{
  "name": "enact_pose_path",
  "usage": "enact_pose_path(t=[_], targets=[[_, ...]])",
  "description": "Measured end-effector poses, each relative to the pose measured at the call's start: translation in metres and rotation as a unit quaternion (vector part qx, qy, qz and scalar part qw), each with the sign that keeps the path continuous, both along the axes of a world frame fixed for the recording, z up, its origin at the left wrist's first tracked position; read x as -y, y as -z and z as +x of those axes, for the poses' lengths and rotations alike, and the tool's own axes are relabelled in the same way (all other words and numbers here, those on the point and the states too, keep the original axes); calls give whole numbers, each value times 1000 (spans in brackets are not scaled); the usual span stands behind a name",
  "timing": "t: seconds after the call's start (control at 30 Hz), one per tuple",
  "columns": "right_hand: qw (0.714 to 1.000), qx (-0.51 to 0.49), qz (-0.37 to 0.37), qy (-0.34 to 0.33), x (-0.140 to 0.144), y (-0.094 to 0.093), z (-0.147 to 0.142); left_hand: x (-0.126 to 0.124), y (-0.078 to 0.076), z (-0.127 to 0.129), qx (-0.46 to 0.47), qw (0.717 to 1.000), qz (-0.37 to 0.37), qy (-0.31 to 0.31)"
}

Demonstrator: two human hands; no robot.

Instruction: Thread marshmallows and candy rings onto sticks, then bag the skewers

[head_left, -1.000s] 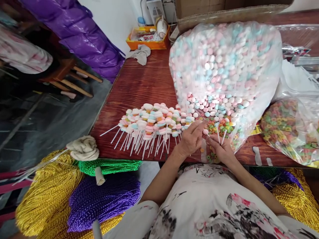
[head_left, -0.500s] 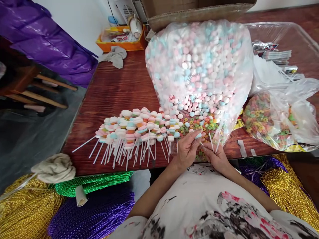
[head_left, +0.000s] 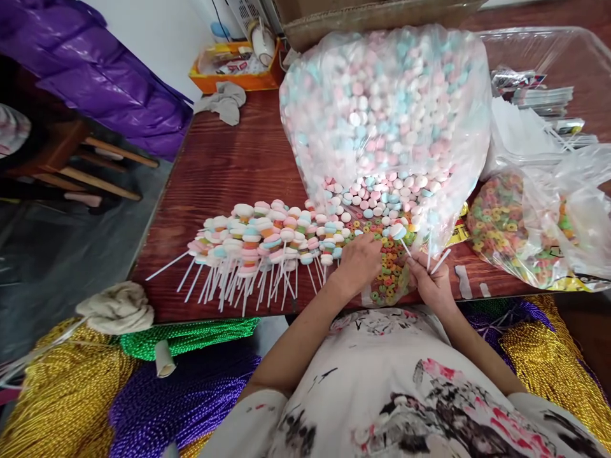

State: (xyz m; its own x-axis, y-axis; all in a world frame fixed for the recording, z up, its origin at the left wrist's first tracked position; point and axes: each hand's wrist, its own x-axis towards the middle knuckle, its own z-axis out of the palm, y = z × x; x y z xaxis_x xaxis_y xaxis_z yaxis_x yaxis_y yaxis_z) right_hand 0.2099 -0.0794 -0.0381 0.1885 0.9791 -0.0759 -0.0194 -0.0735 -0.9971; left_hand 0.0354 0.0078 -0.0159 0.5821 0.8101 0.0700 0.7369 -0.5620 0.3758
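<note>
My right hand is closed around several white lollipop sticks, which fan out upward from its fingers. One of them slants up to the left, with a pale marshmallow at its tip. My left hand is over the ring-shaped gummy candies, back up and fingers curled; its fingertips are hidden. Just beyond lie loose pink, white and blue marshmallows at the mouth of a large clear bag. To the left rests a heap of candy skewers, their white sticks pointing toward me.
Another bag of gummy rings lies at the right, before a clear plastic tray with packets. An orange box and grey cloth sit at the back left. Bead strings hang below the table edge, near a beige cloth.
My hands have moved apart. The left has left the stick tip and turned down over the gummy rings; the right has shifted slightly right with the sticks. A marshmallow now shows on one stick.
</note>
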Motion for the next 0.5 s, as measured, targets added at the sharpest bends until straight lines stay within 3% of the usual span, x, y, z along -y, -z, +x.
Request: enact_pose_path(t=[0.1, 0.3, 0.5], targets=[[1000, 25, 4, -2, 5, 5, 3, -2, 0, 5, -87, 996, -3, 23], [991, 117, 23, -63, 17, 22, 21, 4, 1, -12, -79, 993, 32, 84], [991, 115, 32, -63, 19, 26, 17, 8, -1, -17, -76, 984, 52, 151]])
